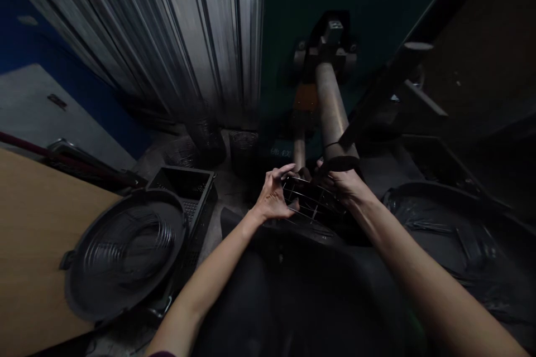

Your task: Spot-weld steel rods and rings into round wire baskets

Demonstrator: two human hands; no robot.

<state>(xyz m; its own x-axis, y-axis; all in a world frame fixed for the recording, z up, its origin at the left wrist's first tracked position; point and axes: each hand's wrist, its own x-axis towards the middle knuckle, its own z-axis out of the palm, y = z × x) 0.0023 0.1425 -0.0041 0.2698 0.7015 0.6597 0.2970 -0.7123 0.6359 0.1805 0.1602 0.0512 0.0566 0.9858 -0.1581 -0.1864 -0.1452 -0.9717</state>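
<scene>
A thin wire grille (315, 212) with a curved edge and crossing wires is held low in front of my body. My left hand (274, 196) grips its left side, thumb below and fingers curled above. On its right side is my right hand (347, 183), with its fingers bent around the edge and partly hidden. Just above the grille is the short lower rod (298, 149) of a green machine (288, 28). The machine's thick metal cylinder (333, 97) reaches toward me over the right hand. Dark shadow hides much of the grille's lower part.
At left, a round black tub (72, 284) holds coiled wire rings (161, 234), beside a black plastic crate (211, 178). Another dark round tub (435, 187) at right contains wire parts. Corrugated metal sheeting (209, 28) stands behind. A slanted bar (377, 97) crosses above my right hand.
</scene>
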